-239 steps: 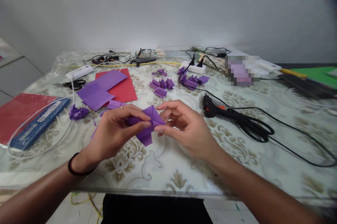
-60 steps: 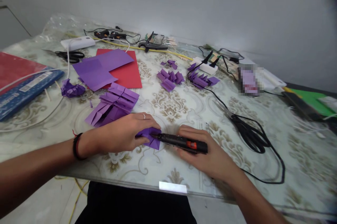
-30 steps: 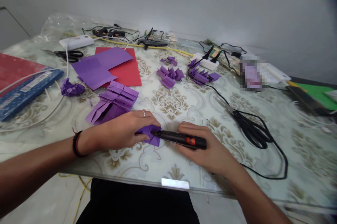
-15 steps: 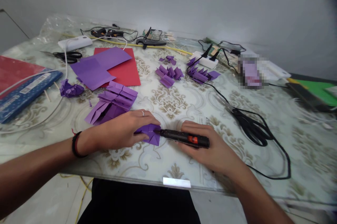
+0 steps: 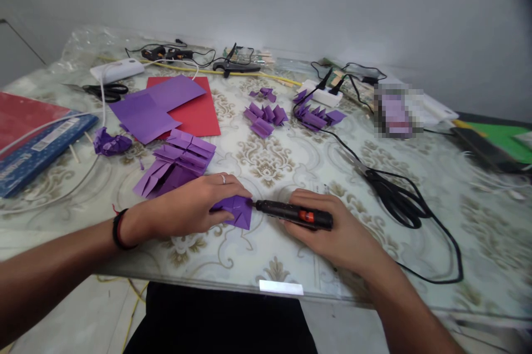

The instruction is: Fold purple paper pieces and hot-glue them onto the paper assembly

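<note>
My left hand (image 5: 201, 204), closed with thumb and fingers, holds a small creased square of purple paper (image 5: 240, 213) on the tabletop. My right hand (image 5: 332, 226) is wrapped round a black hot glue gun (image 5: 295, 213) with an orange part on its body. The gun's nozzle points left, at the right edge of the purple square. Just beyond my left hand lies a pile of folded purple papers (image 5: 183, 154). The gun's handle and trigger are hidden by my right hand.
Black-handled scissors (image 5: 394, 199) lie right of my right hand, within the loop of a black cord (image 5: 459, 260). Purple sheets (image 5: 145, 116) rest on red paper (image 5: 208, 116). Folded purple clusters (image 5: 266, 116) stand farther back, near a white power strip (image 5: 322, 93).
The glue gun's nozzle has shifted slightly right, off the purple square's edge, along with my right hand. My left hand stays on the square.
</note>
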The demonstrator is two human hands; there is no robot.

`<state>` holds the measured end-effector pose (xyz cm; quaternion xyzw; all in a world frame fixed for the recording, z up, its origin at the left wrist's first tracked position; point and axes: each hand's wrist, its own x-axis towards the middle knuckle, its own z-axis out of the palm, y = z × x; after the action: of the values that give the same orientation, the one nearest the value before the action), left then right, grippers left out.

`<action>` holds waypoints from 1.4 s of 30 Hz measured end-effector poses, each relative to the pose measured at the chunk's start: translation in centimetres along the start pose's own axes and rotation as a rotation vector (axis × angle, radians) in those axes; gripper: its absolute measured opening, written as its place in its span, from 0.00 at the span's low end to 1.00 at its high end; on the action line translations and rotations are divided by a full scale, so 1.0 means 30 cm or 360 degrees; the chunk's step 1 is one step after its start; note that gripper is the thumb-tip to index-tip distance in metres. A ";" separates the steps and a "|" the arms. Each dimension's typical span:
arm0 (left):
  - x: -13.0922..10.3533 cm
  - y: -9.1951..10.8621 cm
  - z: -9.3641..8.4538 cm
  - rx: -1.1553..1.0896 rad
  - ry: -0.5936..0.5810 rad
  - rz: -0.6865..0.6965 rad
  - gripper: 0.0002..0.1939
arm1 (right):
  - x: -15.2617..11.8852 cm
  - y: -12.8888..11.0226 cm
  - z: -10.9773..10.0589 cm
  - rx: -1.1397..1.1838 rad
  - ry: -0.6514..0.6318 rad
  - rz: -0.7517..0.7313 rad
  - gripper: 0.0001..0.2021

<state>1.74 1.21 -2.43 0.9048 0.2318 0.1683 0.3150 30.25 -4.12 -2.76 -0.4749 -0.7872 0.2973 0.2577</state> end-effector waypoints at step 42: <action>0.002 -0.002 -0.005 -0.0096 0.0023 -0.0290 0.15 | -0.009 0.004 0.008 -0.0127 0.0200 -0.0152 0.10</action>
<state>1.69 1.35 -2.35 0.8689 0.3102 0.1524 0.3544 30.28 -4.38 -3.06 -0.4644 -0.8025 0.2228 0.3013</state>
